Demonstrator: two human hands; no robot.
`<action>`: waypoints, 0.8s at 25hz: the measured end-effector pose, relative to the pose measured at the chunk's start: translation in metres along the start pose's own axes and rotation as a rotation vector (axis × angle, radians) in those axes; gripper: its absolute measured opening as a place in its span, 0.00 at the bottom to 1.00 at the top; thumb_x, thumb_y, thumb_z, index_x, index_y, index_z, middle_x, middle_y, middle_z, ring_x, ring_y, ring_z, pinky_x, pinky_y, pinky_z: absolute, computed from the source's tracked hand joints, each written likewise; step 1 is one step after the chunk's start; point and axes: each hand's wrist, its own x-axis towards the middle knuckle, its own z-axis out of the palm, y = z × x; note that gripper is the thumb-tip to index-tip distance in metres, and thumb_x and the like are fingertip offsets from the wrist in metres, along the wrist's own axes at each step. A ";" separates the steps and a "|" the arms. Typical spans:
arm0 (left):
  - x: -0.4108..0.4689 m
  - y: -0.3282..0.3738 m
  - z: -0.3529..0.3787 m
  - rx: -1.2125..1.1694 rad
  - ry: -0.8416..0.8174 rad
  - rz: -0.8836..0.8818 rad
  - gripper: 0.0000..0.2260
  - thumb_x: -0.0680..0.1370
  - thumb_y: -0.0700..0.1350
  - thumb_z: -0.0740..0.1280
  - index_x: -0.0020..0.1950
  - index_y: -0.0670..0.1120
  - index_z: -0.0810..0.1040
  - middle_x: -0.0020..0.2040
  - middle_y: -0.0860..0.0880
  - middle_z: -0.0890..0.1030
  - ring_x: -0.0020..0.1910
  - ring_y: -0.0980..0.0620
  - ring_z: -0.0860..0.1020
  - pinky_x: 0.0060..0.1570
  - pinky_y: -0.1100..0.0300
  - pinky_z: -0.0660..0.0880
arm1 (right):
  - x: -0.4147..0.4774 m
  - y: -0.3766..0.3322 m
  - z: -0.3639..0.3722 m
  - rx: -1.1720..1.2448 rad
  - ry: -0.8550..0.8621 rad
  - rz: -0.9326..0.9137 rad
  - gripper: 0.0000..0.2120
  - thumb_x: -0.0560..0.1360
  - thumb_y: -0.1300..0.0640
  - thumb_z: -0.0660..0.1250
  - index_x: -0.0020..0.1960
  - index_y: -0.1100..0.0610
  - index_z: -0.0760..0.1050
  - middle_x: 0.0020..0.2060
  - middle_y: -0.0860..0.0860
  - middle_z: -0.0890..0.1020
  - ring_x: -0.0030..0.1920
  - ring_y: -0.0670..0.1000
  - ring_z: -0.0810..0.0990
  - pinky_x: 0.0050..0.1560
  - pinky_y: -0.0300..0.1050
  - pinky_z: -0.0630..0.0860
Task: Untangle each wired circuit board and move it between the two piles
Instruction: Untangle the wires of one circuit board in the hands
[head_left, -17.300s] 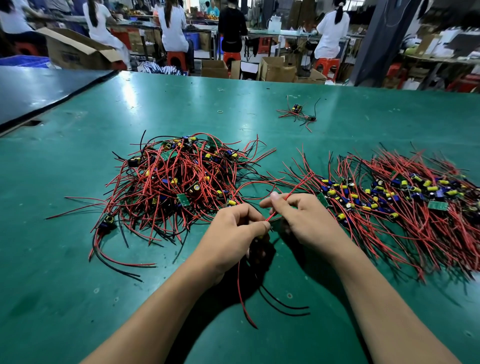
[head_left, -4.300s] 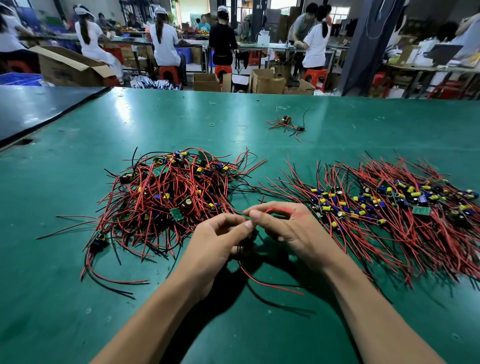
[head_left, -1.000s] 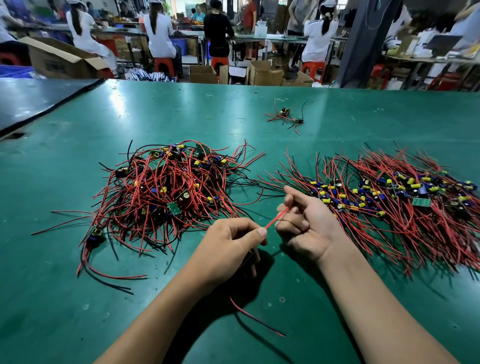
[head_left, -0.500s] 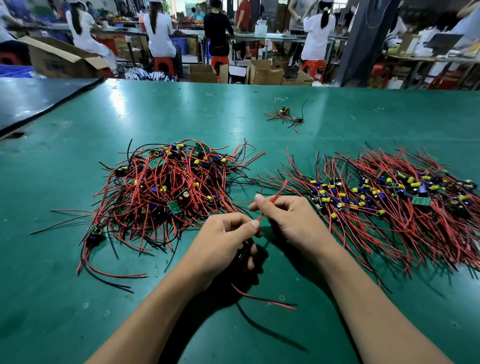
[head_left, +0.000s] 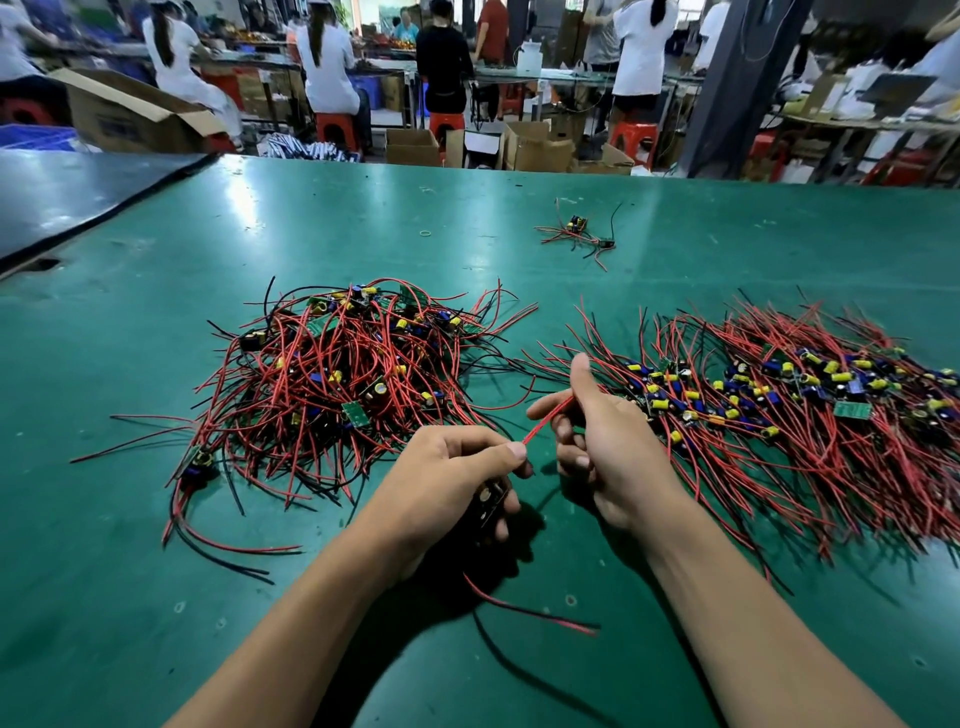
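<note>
Now both hands are low over the green table (head_left: 156, 597), in the gap between the two piles. The left hand (head_left: 447, 483) has its fingers curled around a wired circuit board (head_left: 488, 503), which is dark and mostly hidden inside the fist. Its thumb and index finger also pinch a red wire (head_left: 543, 423) of this board. The right hand (head_left: 608, 447) grips the other part of the same wire at the index finger, with the thumb pointing up and the other fingers folded. The wire runs straight and tight from one hand to the other. A second red lead (head_left: 530, 610) comes out below the left fist and lies on the table.

To the left is the tangled pile (head_left: 337, 379), a heap of red and black wires with small boards that carry yellow and blue parts. To the right is the sorted pile (head_left: 779, 405), where the wires lie more spread out, and the right hand is just beside its near edge. Farther back, a few loose wired boards (head_left: 576, 234) lie alone, well apart from both piles, with a small rubber ring (head_left: 426, 233) to their left. Behind the table, people in white (head_left: 327, 67) sit on red stools (head_left: 337, 130) near cardboard boxes (head_left: 535, 148).
</note>
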 end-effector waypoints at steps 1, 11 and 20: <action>0.000 0.001 0.002 -0.039 0.061 0.002 0.09 0.78 0.43 0.68 0.41 0.40 0.82 0.32 0.41 0.81 0.25 0.46 0.77 0.27 0.61 0.74 | -0.001 0.000 0.000 -0.085 0.005 -0.038 0.33 0.80 0.33 0.57 0.35 0.57 0.84 0.26 0.48 0.71 0.20 0.46 0.63 0.22 0.34 0.57; 0.006 0.012 -0.006 -0.455 0.389 0.128 0.06 0.81 0.46 0.65 0.47 0.44 0.75 0.49 0.44 0.86 0.35 0.49 0.82 0.38 0.53 0.80 | -0.018 0.001 0.001 -0.200 -0.514 -0.055 0.08 0.71 0.56 0.78 0.50 0.51 0.85 0.36 0.44 0.82 0.29 0.41 0.74 0.28 0.32 0.69; 0.008 0.007 -0.013 -0.498 0.345 0.050 0.04 0.75 0.44 0.70 0.42 0.47 0.78 0.42 0.47 0.85 0.40 0.51 0.84 0.33 0.61 0.79 | -0.011 -0.002 0.009 0.054 -0.369 -0.282 0.11 0.70 0.51 0.74 0.52 0.52 0.86 0.37 0.49 0.82 0.26 0.46 0.71 0.28 0.34 0.69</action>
